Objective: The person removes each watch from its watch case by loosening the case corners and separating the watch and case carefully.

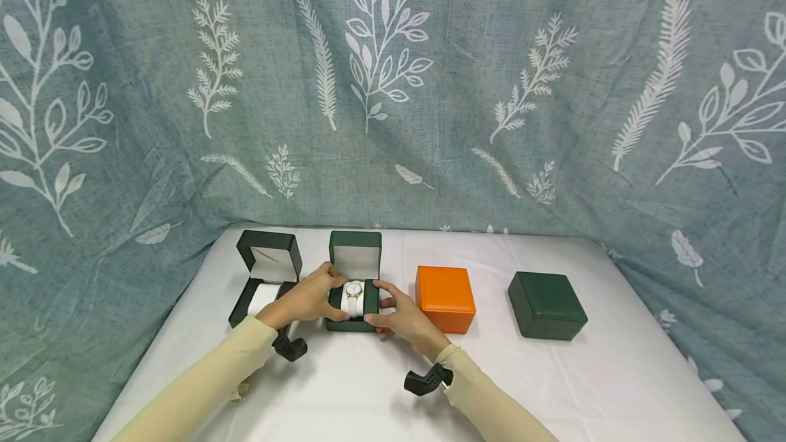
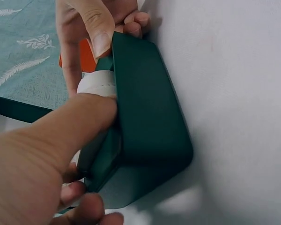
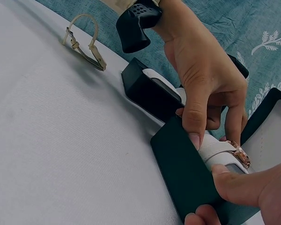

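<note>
A wristwatch (image 1: 353, 289) with a white strap and gold-toned case sits round its cushion in an open green watch box (image 1: 355, 325). My left hand (image 1: 310, 297) spans the left end of the cushion; its thumb lies between the strap and the box's front wall, its index finger at the far side. Its other fingers are by the box's left side. My right hand (image 1: 405, 316) grips the box's right end, its thumb (image 2: 102, 43) over the front rim and other fingers bent against the outside. The left index fingertip is partly hidden behind the watch.
Left of the green box, an open black watch box (image 1: 269, 251) holds a white cushion (image 1: 263, 297). A closed orange box (image 1: 445, 290) and a closed dark green box (image 1: 547, 305) stand to the right. A beige-strapped watch (image 3: 94, 55) lies near the left forearm. A patterned curtain (image 1: 393, 155) hangs behind the table.
</note>
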Motion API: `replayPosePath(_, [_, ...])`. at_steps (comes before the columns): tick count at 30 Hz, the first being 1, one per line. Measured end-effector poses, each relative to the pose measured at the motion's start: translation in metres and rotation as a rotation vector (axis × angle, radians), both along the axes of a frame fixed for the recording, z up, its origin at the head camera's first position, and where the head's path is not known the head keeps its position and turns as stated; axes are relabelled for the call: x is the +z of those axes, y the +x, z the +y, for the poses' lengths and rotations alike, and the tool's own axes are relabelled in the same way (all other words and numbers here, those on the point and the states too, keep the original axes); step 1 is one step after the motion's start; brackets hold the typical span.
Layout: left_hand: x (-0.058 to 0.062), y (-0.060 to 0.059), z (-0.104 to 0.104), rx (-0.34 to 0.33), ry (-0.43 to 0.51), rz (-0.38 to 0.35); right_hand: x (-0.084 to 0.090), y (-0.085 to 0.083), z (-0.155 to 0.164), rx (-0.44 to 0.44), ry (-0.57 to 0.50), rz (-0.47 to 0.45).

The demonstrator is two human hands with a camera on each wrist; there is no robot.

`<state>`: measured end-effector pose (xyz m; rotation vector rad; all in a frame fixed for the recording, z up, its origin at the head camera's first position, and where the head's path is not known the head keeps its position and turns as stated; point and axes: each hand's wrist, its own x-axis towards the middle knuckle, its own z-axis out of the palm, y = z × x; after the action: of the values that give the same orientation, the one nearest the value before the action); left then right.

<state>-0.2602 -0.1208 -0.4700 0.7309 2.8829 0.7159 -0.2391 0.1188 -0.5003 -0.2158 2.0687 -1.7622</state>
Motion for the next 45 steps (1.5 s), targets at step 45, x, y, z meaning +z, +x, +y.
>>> replayPosePath(45, [-0.01, -0.007, -0.007, -0.116, 0.122, 0.128, -0.004, 0.0, 0.0, 0.005, 0.016, 0.01])
